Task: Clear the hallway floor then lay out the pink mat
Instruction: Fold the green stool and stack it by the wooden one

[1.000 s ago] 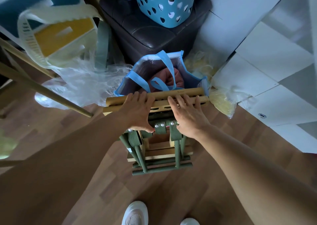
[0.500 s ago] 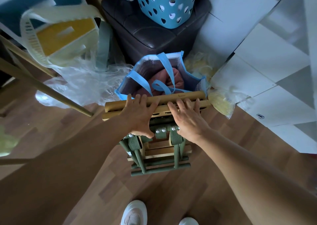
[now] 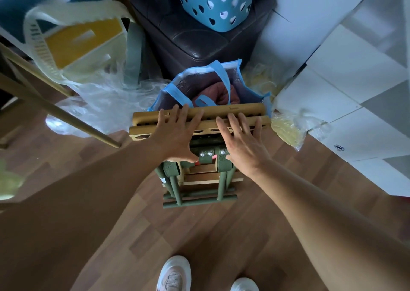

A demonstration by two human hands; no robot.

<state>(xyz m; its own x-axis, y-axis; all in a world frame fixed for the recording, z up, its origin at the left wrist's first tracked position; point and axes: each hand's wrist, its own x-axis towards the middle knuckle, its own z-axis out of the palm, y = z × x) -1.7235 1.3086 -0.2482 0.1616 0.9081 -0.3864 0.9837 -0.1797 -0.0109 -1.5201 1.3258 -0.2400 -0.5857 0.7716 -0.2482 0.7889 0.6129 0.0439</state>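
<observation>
Wood floor (image 3: 199, 235): folded table (image 3: 208, 113) standing on edge just in front of blue bag (image 3: 190, 83)
Left hand (image 3: 177, 135) and right hand (image 3: 241, 142) lie flat on its top slats, fingers straight and spread, gripping nothing; pink roll (image 3: 216, 93) sits inside the bag

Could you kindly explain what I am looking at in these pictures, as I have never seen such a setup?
There is no machine here: a person wears a wide-angle camera on the head, so the single view looks forward and down along both arms. The left hand and the right hand lie flat and open on the top edge of a folded wooden table with green legs, which stands upright on the wooden floor. Neither hand grips anything. Right behind the table is a blue bag with a reddish rolled cloth inside; whether that is the pink mat I cannot tell. Further back are a dark ottoman and a blue basket. The white shoes are the person's own.
</observation>
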